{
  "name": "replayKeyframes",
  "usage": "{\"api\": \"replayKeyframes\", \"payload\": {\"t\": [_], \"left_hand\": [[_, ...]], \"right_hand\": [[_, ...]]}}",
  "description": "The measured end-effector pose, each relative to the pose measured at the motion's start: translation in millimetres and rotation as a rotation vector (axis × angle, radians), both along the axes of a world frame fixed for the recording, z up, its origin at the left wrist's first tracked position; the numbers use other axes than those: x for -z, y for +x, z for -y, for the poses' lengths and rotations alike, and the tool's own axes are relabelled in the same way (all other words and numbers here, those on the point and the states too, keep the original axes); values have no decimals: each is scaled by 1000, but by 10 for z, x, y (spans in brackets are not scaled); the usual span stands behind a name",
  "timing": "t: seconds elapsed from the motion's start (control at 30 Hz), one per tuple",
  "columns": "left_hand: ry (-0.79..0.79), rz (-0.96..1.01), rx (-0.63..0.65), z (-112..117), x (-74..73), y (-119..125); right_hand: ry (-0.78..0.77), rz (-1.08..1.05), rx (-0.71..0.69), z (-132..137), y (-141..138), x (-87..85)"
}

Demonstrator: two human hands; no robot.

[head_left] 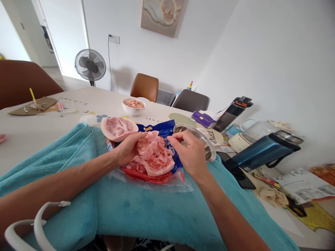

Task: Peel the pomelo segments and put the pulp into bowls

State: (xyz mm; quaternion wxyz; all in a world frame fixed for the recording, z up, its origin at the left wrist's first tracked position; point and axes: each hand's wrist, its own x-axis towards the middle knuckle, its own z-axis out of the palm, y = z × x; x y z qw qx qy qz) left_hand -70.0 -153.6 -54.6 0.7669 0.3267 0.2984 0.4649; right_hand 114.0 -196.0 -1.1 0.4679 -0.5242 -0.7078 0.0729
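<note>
My left hand (127, 149) is closed round a pale pink pomelo piece (143, 145), its fingertips partly hidden behind the fruit. Below and beside it, a heap of torn pink pomelo membrane and peel (154, 161) lies on a red and blue plastic bag (146, 177). My right hand (190, 153) is pinched, thumb against fingers, between the heap and a steel bowl (209, 148). Whatever sits in that pinch is too small or hidden to name. A hollowed pomelo rind (119, 128) rests at the bag's far left, inner side facing up.
Under the bag a teal towel (146, 212) covers the table's near side. Farther back stands a white bowl (133, 107) of pink pulp. At right are a blue tumbler (267, 150), a dark bottle (231, 113), a phone (242, 176) and a purple packet (203, 119).
</note>
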Motion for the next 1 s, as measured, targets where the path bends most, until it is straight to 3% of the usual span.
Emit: {"api": "replayKeyframes", "payload": {"t": [0.1,0.3,0.4,0.5,0.6,0.8,1.0], "left_hand": [[-32,8,-10,-20,-35,-23],[30,-30,72,-13,-112,-84],[59,-31,107,22,-119,-114],[56,-9,132,62,-128,-120],[61,35,148,85,-134,-111],[30,97,167,71,-109,-118],[12,170,188,46,-75,-145]], "right_hand": [[43,73,7,37,8,66],[-5,277,-115,38,47,275],[118,294,-87,32,22,273],[227,356,-156,17,-64,236],[230,461,-226,-18,-156,228],[266,584,-225,-92,-212,266],[525,837,-215,-141,-262,293]]}}
